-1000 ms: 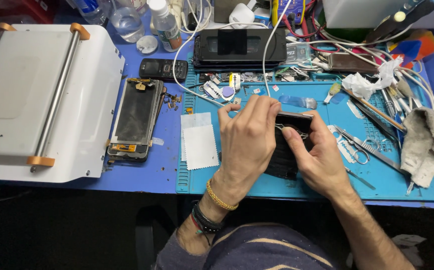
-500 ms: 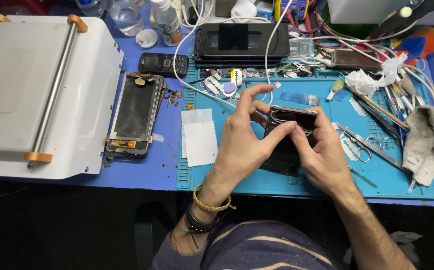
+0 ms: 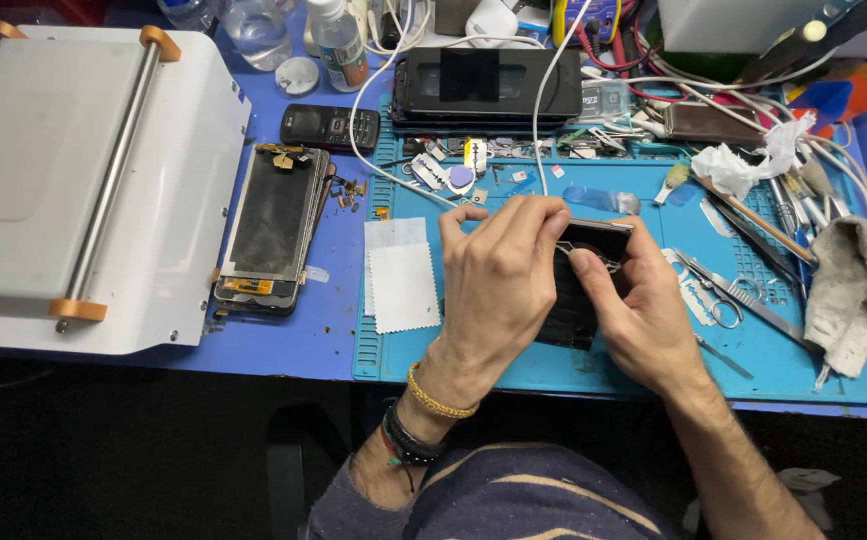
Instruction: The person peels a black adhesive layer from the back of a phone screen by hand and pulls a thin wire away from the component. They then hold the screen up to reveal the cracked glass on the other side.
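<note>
Over the blue work mat (image 3: 513,375), I see both hands closed around a dark phone part (image 3: 593,240): my left hand (image 3: 498,290) wraps it from the left, fingers curled over its top edge, while my right hand (image 3: 643,310) grips its right side. Left of the mat, a stripped phone (image 3: 271,225) lies beside a white machine (image 3: 63,180); a grey cloth (image 3: 858,285) rests on the mat's right edge.

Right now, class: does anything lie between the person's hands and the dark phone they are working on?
Nothing visible does. The left hand and right hand both grip the dark phone directly, above the blue mat; the scissors lie off to the right.
</note>
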